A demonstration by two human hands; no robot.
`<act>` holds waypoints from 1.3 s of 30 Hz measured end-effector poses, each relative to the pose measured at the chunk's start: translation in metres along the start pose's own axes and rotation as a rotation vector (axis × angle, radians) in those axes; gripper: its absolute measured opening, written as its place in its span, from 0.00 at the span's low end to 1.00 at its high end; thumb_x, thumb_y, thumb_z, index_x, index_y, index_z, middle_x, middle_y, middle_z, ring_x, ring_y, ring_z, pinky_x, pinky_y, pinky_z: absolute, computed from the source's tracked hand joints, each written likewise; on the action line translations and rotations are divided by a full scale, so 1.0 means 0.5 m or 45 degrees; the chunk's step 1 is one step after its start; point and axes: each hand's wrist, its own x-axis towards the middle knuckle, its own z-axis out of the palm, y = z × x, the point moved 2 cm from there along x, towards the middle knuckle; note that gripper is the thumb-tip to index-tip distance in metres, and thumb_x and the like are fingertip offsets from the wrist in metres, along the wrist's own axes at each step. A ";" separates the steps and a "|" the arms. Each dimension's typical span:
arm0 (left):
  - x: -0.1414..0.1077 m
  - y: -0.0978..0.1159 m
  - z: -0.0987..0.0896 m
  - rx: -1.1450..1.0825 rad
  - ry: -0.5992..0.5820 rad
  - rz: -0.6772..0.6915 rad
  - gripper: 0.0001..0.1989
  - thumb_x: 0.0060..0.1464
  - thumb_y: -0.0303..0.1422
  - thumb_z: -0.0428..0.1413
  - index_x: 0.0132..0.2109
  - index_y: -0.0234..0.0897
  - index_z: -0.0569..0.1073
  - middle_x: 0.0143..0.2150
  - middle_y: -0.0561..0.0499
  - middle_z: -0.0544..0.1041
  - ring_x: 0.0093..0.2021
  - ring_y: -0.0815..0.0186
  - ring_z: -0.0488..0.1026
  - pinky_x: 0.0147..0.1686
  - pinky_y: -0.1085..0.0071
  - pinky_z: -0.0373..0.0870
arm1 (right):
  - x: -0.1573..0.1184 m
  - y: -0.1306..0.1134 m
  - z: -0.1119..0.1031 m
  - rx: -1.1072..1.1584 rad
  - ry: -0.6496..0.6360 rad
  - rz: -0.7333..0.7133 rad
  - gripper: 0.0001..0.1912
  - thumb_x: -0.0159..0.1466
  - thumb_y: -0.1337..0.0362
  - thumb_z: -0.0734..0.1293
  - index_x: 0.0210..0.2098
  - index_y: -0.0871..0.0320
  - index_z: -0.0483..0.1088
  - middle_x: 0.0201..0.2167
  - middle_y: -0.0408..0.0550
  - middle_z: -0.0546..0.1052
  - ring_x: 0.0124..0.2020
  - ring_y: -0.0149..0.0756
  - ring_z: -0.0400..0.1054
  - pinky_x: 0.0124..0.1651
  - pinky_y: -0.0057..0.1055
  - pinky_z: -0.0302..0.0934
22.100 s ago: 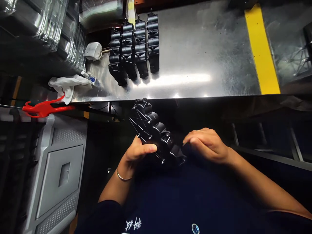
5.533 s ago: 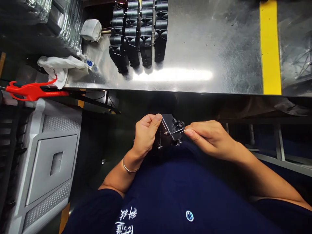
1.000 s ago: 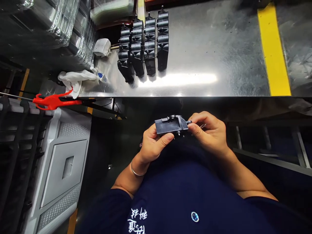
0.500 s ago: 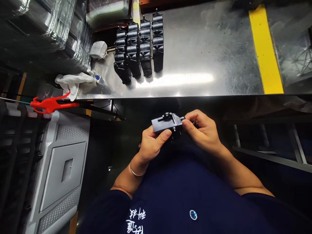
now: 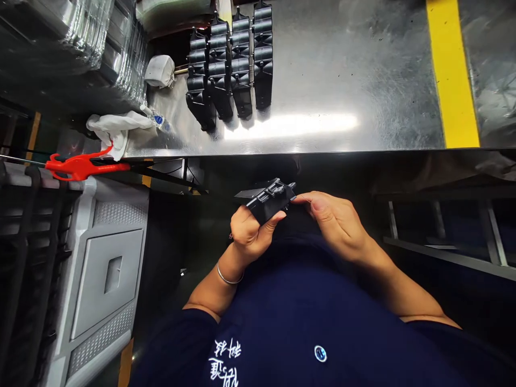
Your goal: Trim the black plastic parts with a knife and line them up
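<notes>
My left hand (image 5: pixel 250 234) grips a black moulded plastic part (image 5: pixel 274 201) in front of my body, its thumb along the lower side. The part is tilted, with a flat panel edge sticking out at the left and small fittings on top. My right hand (image 5: pixel 336 223) is at the part's right end. Its index finger is stretched out, with the tip at or touching that end, and the thumb lies back from the part. The other right fingers are mostly hidden.
Several similar black parts (image 5: pixel 242 64) stand in rows on the metal table (image 5: pixel 322 70). Left of them lie a white wrapped block (image 5: pixel 160 71) and a white cloth (image 5: pixel 116 129). A red air blow gun (image 5: pixel 83 166) lies over a grey plastic crate (image 5: pixel 107 285). Yellow tape (image 5: pixel 453 75) crosses the table.
The black part has been turned in my left hand, from its flat face to its edge and fittings. My right thumb has come away from the part's end, leaving the index finger there.
</notes>
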 end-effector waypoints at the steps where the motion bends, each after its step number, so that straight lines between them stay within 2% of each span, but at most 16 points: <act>1: -0.001 0.000 0.001 0.021 -0.001 0.041 0.04 0.54 0.26 0.61 0.38 0.36 0.75 0.32 0.52 0.80 0.30 0.68 0.78 0.30 0.74 0.72 | 0.000 -0.004 0.000 -0.012 -0.006 -0.019 0.19 0.71 0.58 0.54 0.41 0.59 0.75 0.33 0.49 0.77 0.33 0.32 0.72 0.38 0.28 0.65; 6: -0.012 -0.002 0.004 0.093 -0.003 0.119 0.05 0.53 0.26 0.62 0.38 0.37 0.75 0.32 0.52 0.80 0.28 0.69 0.77 0.29 0.73 0.71 | 0.001 -0.018 0.009 -0.124 0.044 -0.065 0.16 0.69 0.61 0.58 0.37 0.59 0.76 0.27 0.47 0.76 0.28 0.29 0.70 0.31 0.25 0.62; 9: -0.018 -0.003 0.007 0.125 -0.002 0.153 0.05 0.53 0.26 0.61 0.39 0.38 0.75 0.31 0.53 0.80 0.26 0.69 0.76 0.28 0.73 0.71 | -0.003 -0.015 0.019 -0.250 0.113 -0.041 0.16 0.69 0.61 0.58 0.38 0.59 0.76 0.30 0.48 0.79 0.30 0.30 0.72 0.31 0.26 0.63; 14: -0.019 -0.001 0.013 0.133 0.061 0.060 0.02 0.55 0.26 0.60 0.37 0.36 0.74 0.30 0.51 0.80 0.28 0.67 0.77 0.29 0.72 0.72 | -0.010 -0.001 0.035 -0.383 0.240 -0.068 0.14 0.69 0.62 0.59 0.40 0.58 0.76 0.34 0.49 0.80 0.33 0.32 0.75 0.34 0.27 0.66; 17: -0.019 0.000 0.017 0.123 0.034 0.065 0.03 0.55 0.26 0.60 0.38 0.36 0.74 0.30 0.51 0.80 0.28 0.68 0.77 0.30 0.72 0.71 | -0.012 0.005 0.040 -0.456 0.295 -0.076 0.14 0.69 0.63 0.59 0.40 0.59 0.76 0.33 0.49 0.80 0.31 0.32 0.75 0.34 0.27 0.65; 24: -0.019 -0.009 0.020 0.104 0.034 0.077 0.07 0.54 0.24 0.60 0.41 0.35 0.73 0.32 0.48 0.81 0.31 0.66 0.78 0.33 0.72 0.72 | -0.009 0.005 0.052 -0.454 0.283 -0.088 0.15 0.70 0.63 0.58 0.40 0.60 0.76 0.33 0.49 0.80 0.33 0.32 0.75 0.35 0.26 0.64; 26: -0.026 -0.004 0.015 0.109 0.047 0.065 0.07 0.54 0.24 0.60 0.41 0.35 0.73 0.32 0.49 0.80 0.30 0.67 0.78 0.32 0.72 0.72 | -0.006 0.031 0.055 -0.521 0.284 -0.016 0.17 0.70 0.61 0.57 0.40 0.59 0.77 0.34 0.50 0.80 0.33 0.34 0.75 0.34 0.27 0.64; 29: -0.039 0.013 -0.002 0.086 0.146 0.021 0.06 0.52 0.27 0.63 0.36 0.38 0.73 0.30 0.52 0.79 0.28 0.67 0.76 0.29 0.73 0.70 | -0.002 0.097 0.044 -0.648 0.309 0.264 0.21 0.69 0.56 0.57 0.38 0.59 0.78 0.34 0.53 0.80 0.32 0.39 0.75 0.30 0.30 0.62; 31: -0.038 0.017 -0.009 -0.048 0.210 -0.194 0.06 0.51 0.32 0.64 0.32 0.38 0.73 0.28 0.53 0.79 0.26 0.67 0.75 0.28 0.72 0.70 | -0.001 0.132 0.029 -0.549 0.282 0.392 0.23 0.68 0.52 0.57 0.38 0.60 0.79 0.32 0.54 0.80 0.32 0.41 0.75 0.30 0.31 0.62; 33: -0.024 0.004 -0.006 -0.348 0.298 -0.663 0.10 0.52 0.40 0.63 0.32 0.38 0.74 0.28 0.52 0.78 0.28 0.67 0.75 0.31 0.71 0.71 | 0.003 0.141 0.016 -0.265 0.208 0.362 0.27 0.67 0.47 0.56 0.39 0.60 0.78 0.31 0.52 0.79 0.31 0.38 0.74 0.30 0.30 0.63; 36: 0.014 -0.025 0.014 -1.024 0.491 -1.456 0.16 0.54 0.46 0.60 0.37 0.35 0.76 0.35 0.48 0.80 0.38 0.61 0.78 0.44 0.65 0.73 | 0.013 0.113 -0.001 0.051 0.113 0.283 0.28 0.64 0.42 0.59 0.41 0.58 0.77 0.31 0.51 0.78 0.32 0.36 0.73 0.32 0.28 0.66; 37: 0.029 -0.031 0.021 -1.238 0.504 -1.643 0.17 0.57 0.46 0.57 0.39 0.34 0.76 0.38 0.46 0.80 0.43 0.59 0.78 0.48 0.62 0.72 | 0.017 0.100 -0.005 0.125 0.073 0.273 0.29 0.63 0.40 0.60 0.43 0.58 0.77 0.33 0.52 0.79 0.33 0.36 0.74 0.34 0.29 0.67; 39: 0.055 -0.035 0.027 -1.539 0.448 -1.894 0.20 0.64 0.43 0.48 0.42 0.30 0.76 0.41 0.42 0.80 0.48 0.56 0.76 0.54 0.58 0.69 | 0.024 0.073 -0.005 0.234 -0.066 0.263 0.31 0.59 0.39 0.63 0.46 0.58 0.75 0.37 0.53 0.80 0.35 0.38 0.75 0.35 0.30 0.69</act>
